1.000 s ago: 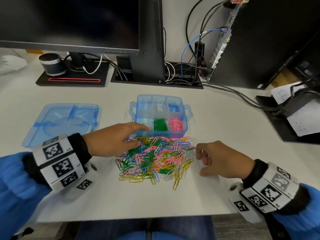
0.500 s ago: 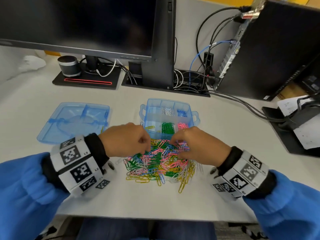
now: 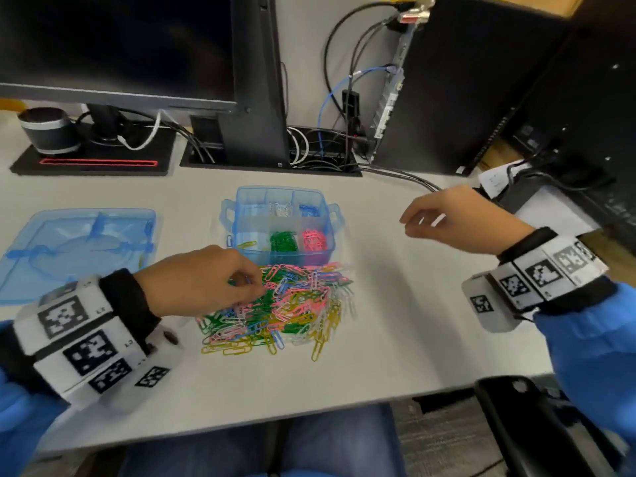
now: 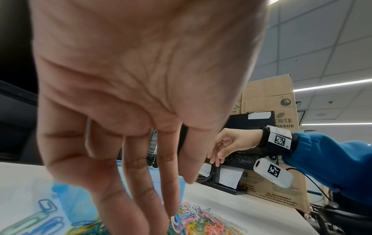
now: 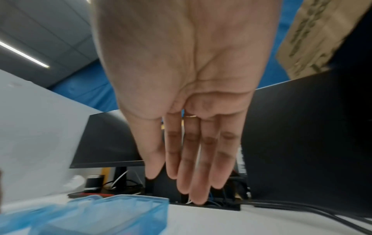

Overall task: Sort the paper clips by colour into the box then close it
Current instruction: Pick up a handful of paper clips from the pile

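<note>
Translucent blue plastic is what we are seeing in the box (image 3: 280,223), which is sitting open on the grey-white table (image 3: 413,321) in front of the monitor (image 3: 117,46). Its compartments are holding sorted clips: white and blue ones in the back row, a few yellow, then green and pink in the front row. Its lid (image 3: 77,247) is lying flat to the left, well apart from the box.

Just in front of the box we are looking at the mixed pile of paper clips (image 3: 278,308), with pink, green, yellow, blue and white all tangled together.

Our left hand (image 3: 196,280) is reaching down into the left edge of that pile. In the left wrist view its fingers (image 4: 128,182) are stretching almost straight down to the clips, and we cannot tell whether they are pinching one.

Our right hand (image 3: 454,222) is hovering in the air to the right of the box, clear of the table. In the right wrist view its fingers (image 5: 193,159) are hanging long and close together with nothing visible between them; in the head view they are blurring, loosely bent.

A black speaker (image 3: 46,130) is standing on the monitor's base, and cables (image 3: 330,98) are running behind the box.
</note>
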A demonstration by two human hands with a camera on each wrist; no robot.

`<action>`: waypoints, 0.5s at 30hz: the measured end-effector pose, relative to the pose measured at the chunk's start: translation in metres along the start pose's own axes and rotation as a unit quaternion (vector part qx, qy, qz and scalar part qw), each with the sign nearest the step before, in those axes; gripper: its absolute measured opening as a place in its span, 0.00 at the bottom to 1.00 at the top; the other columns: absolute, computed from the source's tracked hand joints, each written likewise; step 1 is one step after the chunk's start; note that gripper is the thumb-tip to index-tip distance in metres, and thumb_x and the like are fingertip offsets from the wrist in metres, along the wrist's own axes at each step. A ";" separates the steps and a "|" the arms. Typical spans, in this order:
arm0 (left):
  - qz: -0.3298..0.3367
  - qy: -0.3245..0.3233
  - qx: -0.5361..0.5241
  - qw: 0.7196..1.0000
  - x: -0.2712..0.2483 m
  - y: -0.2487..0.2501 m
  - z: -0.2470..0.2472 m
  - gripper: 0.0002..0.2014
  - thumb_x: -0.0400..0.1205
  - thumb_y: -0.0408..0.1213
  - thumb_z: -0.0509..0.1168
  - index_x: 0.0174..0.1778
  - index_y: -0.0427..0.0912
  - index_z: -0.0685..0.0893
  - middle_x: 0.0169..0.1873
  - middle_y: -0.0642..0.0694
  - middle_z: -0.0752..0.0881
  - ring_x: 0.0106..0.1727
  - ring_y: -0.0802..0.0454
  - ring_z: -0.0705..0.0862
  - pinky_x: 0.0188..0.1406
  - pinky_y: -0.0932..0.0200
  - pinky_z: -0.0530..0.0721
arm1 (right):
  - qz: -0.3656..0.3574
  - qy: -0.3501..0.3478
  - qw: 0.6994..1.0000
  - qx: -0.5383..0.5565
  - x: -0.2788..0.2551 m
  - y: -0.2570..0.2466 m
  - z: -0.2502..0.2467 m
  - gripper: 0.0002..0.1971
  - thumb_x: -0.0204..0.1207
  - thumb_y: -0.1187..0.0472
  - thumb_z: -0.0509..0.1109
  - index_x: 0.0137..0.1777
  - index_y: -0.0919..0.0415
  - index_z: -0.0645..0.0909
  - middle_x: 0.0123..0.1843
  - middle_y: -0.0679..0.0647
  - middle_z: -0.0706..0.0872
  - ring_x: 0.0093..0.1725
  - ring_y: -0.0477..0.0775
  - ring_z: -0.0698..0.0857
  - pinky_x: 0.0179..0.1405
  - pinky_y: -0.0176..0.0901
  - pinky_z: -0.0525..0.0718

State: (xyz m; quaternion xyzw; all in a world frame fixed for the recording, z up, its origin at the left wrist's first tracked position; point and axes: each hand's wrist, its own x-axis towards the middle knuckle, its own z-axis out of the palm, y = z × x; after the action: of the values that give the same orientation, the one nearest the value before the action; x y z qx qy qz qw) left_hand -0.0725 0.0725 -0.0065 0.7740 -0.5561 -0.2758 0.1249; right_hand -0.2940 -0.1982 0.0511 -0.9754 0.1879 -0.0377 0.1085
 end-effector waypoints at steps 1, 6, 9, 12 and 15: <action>0.001 0.010 0.009 1.000 -0.001 -0.002 -0.001 0.07 0.82 0.54 0.64 0.46 0.61 0.86 0.35 0.67 0.86 0.34 0.72 0.81 0.40 0.65 0.79 | -0.002 0.000 1.000 0.007 0.003 0.001 -0.002 0.05 0.75 0.58 0.74 0.50 0.53 0.87 0.42 0.44 0.90 0.40 0.40 0.87 0.46 0.30 0.82; 0.039 0.014 0.086 0.995 0.008 0.014 0.010 0.18 0.80 0.53 0.67 0.66 0.60 0.79 0.53 0.63 0.77 0.51 0.66 0.79 0.53 0.64 0.78 | -0.005 0.012 0.999 0.032 0.005 0.004 -0.007 0.05 0.77 0.59 0.71 0.50 0.56 0.87 0.39 0.48 0.91 0.39 0.39 0.88 0.44 0.24 0.82; 0.054 0.007 0.162 0.985 0.014 0.026 0.021 0.32 0.76 0.61 0.66 0.77 0.60 0.67 0.64 0.57 0.71 0.65 0.58 0.71 0.59 0.57 0.77 | -0.021 0.038 0.998 0.039 0.012 0.002 -0.008 0.05 0.78 0.59 0.71 0.49 0.56 0.87 0.37 0.47 0.90 0.38 0.39 0.89 0.43 0.22 0.81; 0.050 -0.019 0.227 0.972 0.019 0.035 0.029 0.42 0.72 0.68 0.66 0.80 0.60 0.60 0.70 0.56 0.67 0.71 0.54 0.65 0.62 0.54 0.77 | -0.038 0.064 0.996 0.057 0.024 -0.002 -0.004 0.04 0.78 0.60 0.71 0.48 0.58 0.88 0.37 0.46 0.90 0.36 0.40 0.89 0.43 0.22 0.82; 0.044 -0.016 0.262 0.964 0.021 0.039 0.030 0.43 0.70 0.68 0.68 0.80 0.60 0.60 0.70 0.55 0.67 0.70 0.53 0.66 0.60 0.50 0.79 | -0.038 0.085 0.992 0.090 0.036 -0.003 0.006 0.05 0.78 0.63 0.71 0.47 0.62 0.87 0.39 0.51 0.91 0.35 0.42 0.90 0.39 0.24 0.83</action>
State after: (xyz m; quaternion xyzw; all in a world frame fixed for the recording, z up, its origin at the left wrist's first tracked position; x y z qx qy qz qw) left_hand -0.1152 0.0424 -0.0179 0.7503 -0.6439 -0.1271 -0.0787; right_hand -0.2585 -0.2081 0.0471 -0.9613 0.1550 -0.1418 0.1780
